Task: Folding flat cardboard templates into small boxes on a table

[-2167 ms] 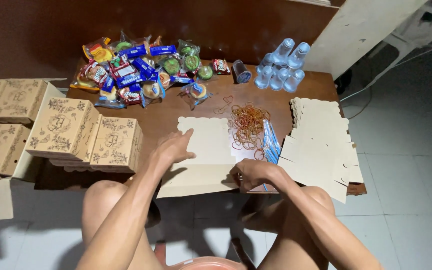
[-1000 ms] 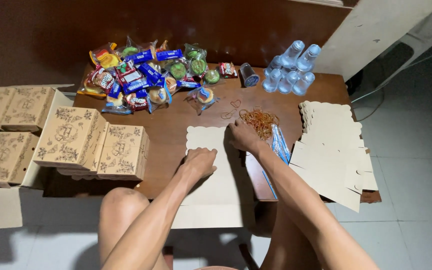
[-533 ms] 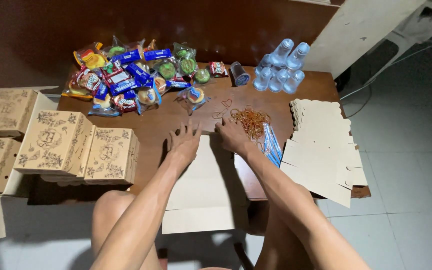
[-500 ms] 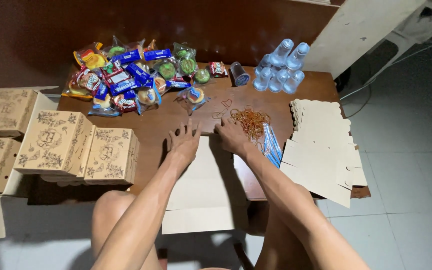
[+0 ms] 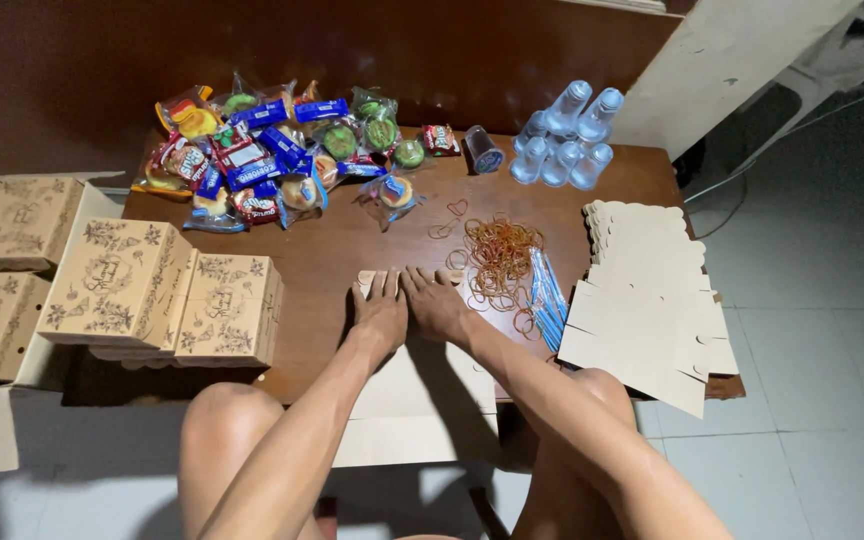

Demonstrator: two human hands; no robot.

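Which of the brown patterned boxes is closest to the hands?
The folded box at the right end of the stack on the table's left side, just left of the left hand. The other patterned boxes sit farther left, away from both hands.

Both hands [image 5: 407, 310] hide the flat cardboard's [image 5: 422, 395] top edge.

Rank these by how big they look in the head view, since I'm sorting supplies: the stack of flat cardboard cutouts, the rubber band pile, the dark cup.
1. Stack of flat cardboard cutouts, clearly the largest.
2. Rubber band pile, mid-sized, beside the right hand.
3. Dark cup, smallest; it lies farther from the camera, but the gap is plain.
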